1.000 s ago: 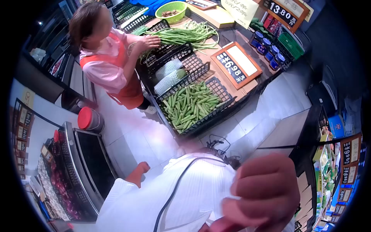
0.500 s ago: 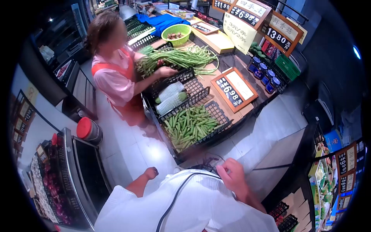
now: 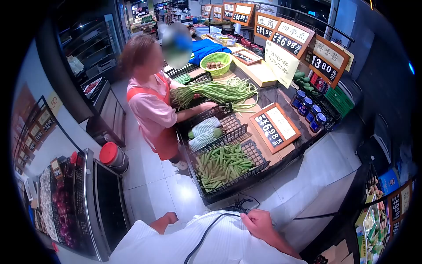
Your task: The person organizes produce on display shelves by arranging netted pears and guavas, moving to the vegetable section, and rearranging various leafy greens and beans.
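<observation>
My right hand (image 3: 258, 222) is closed in front of my white shirt, pinching the black cable (image 3: 216, 223) that runs across it. At the lower left my left hand (image 3: 168, 218) hangs beside the shirt, its fingers curled and nothing visible in them. Beyond both hands stands a display with a black crate of green pods (image 3: 225, 163) and net-wrapped vegetables (image 3: 205, 133). A person in an orange apron (image 3: 160, 136) has their hands at the long green beans (image 3: 220, 93). A framed price sign (image 3: 275, 127) rests beside the crates.
A bucket with a red lid (image 3: 110, 153) stands on the tiled floor at left, by a shelf of onions (image 3: 63, 211). Blue-lidded jars (image 3: 308, 110) line the display's right edge. A green basket (image 3: 216, 64) sits farther back. Another person (image 3: 177, 44) is behind the apron wearer.
My right hand has lowered from close to the camera to my shirt and closed at the cable. The view has tilted up. The person in the apron has shifted their hands along the beans.
</observation>
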{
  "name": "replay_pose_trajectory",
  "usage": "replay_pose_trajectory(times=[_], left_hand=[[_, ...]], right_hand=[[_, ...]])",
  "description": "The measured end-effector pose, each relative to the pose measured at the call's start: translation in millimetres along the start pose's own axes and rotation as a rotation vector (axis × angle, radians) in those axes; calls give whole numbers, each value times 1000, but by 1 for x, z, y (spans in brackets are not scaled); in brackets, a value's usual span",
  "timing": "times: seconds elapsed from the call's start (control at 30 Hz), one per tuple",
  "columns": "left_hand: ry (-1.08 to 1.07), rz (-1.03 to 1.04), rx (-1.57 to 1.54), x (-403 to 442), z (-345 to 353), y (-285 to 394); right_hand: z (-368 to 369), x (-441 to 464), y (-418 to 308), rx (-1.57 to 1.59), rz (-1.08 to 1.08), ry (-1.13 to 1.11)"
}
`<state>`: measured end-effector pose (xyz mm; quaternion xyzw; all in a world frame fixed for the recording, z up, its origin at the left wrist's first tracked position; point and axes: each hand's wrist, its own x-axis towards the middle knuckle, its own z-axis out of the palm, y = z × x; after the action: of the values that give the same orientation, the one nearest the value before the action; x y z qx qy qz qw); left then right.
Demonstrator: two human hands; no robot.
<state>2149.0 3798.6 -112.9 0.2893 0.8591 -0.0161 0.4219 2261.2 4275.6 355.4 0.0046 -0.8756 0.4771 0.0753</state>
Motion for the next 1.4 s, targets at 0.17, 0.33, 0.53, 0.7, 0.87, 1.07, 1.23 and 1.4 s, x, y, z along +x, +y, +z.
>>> replay_pose_trajectory(times=[0.17,0.33,0.53,0.7,0.87,1.07,1.23,1.4], left_hand=[[43,0,-27,1,7,12],[282,-81,-405,-7,-23,41],[1058,-241,-746,-52,-278,106],[1077,30,-728,-67,-479,155],[981,101,-640,-31,-563,170],[963,431,-694,-104,-555,248],[939,613,-672,-130,-471,261],[934,490,-866,-115,-385,254]], right_hand=[[-7,5,6,24,-1,-36],[-11,10,15,33,-75,-19],[-11,11,20,29,-83,-48],[-11,16,11,16,-114,-78],[-11,6,18,16,-68,-37],[-15,-6,24,28,13,84],[-18,-5,25,2,-3,114],[-16,0,24,30,-1,112]])
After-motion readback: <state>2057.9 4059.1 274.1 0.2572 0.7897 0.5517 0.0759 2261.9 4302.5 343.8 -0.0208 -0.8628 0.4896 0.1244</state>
